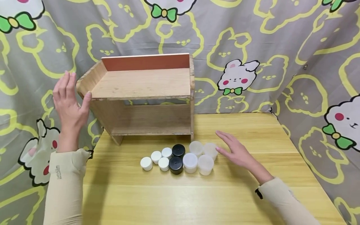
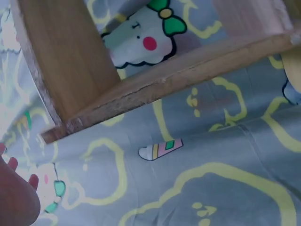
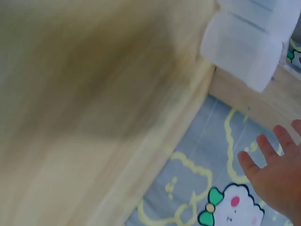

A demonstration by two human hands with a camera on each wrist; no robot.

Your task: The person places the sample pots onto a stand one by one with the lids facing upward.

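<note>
My left hand (image 1: 68, 100) is raised beside the upper left side of a wooden shelf (image 1: 140, 82), fingers spread and straight. In the left wrist view that hand (image 2: 16, 193) shows a gap to the shelf's edge (image 2: 113, 101). My right hand (image 1: 236, 151) hovers over the table with extended fingers, its tips near a translucent lidded cup (image 1: 210, 150). More such cups (image 1: 206, 165) stand beside it. The right wrist view shows that hand (image 3: 277, 179) holding nothing. Two black-lidded jars (image 1: 176, 165) and several small white jars (image 1: 146, 163) stand left of the cups.
The shelf has an upper tray with a reddish-brown back board (image 1: 146, 63) and a lower board (image 1: 152, 120). It stands at the back left of a wood-grain table (image 1: 180, 203). A grey curtain (image 1: 208, 40) with yellow outlines and white rabbits hangs behind and at both sides.
</note>
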